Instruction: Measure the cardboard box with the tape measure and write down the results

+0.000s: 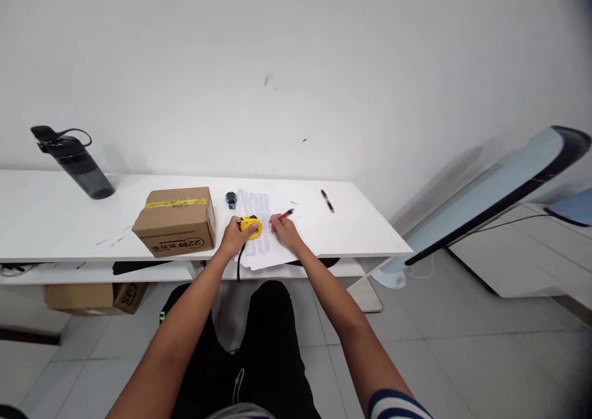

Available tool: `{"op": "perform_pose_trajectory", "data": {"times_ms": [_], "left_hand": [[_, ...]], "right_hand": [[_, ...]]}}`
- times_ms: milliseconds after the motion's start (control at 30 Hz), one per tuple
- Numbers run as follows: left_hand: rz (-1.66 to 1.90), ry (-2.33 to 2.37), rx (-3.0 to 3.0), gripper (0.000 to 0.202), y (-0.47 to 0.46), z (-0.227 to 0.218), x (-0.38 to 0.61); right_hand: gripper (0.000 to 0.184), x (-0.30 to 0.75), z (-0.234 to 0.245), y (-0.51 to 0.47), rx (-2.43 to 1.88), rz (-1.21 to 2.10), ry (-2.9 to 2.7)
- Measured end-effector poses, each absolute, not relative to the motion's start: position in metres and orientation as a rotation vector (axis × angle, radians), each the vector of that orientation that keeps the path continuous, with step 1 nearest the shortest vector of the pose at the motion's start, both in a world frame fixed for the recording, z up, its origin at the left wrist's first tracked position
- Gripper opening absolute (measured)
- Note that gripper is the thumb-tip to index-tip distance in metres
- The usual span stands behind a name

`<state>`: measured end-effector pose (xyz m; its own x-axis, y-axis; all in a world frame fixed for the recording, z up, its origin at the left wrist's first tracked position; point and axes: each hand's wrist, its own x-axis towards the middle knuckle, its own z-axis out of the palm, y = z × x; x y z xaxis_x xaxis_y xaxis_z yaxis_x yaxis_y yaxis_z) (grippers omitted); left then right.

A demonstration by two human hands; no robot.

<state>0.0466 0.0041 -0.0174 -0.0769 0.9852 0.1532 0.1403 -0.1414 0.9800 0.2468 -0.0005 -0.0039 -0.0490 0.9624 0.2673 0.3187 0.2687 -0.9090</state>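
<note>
1. The left hand (235, 235) was closed around the tape measure (253, 227), over the papers (268, 258) near the worktop's (365, 240) front edge; the right hand (285, 230) was closed on the red pen (285, 214), just beside it. The two hands were apart.
2. The papers' near corner overhung the front edge, so a forearm brushing it could have dragged the sheets askew.
3. The sheets looked loose and unevenly stacked; sideways pressure from either hand might have slid one over another.
4. The tape measure's black strap (239, 265) hung past the edge, where a snag could have tugged at the left hand's grip.
5. With the hands so close, a quick stroke of the red pen might have knocked the tape measure.
6. Leftward, room was tight: the box (172, 225) stood near the left hand, its front close to the edge, and the watch (230, 199) lay just beyond the hand.
7. Rightward, the worktop was open to its end, with only the black pen (327, 201) lying towards the back.
8. Behind, the wall (296, 111) limited reach.
</note>
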Motion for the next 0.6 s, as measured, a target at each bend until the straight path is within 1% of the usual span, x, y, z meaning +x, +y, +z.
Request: {"op": "perform_pose_trajectory", "data": {"times_ms": [100, 267, 433, 600], "left_hand": [[1.300, 1.308, 1.402, 0.047, 0.0036, -0.0185, 0.0464], [1.298, 1.266, 1.413, 0.047, 0.0051, -0.0203, 0.0478], [1.321, 1.186, 1.332, 0.047, 0.0049, -0.0179, 0.0494], [1.468, 1.134, 1.158, 0.049, 0.0064, -0.0158, 0.0473]], "right_hand": [[0.053, 0.2460, -0.0068, -0.0052, -1.182, 0.934, -1.589], [0.036, 0.2495, -0.0046, -0.0089, -1.293, 0.881, -1.615], [0.038, 0.2445, -0.0030, -0.0087, -1.385, 0.855, -1.579], [0.039, 0.2427, -0.0063, -0.0085, -1.421, 0.793, -1.619]]}}
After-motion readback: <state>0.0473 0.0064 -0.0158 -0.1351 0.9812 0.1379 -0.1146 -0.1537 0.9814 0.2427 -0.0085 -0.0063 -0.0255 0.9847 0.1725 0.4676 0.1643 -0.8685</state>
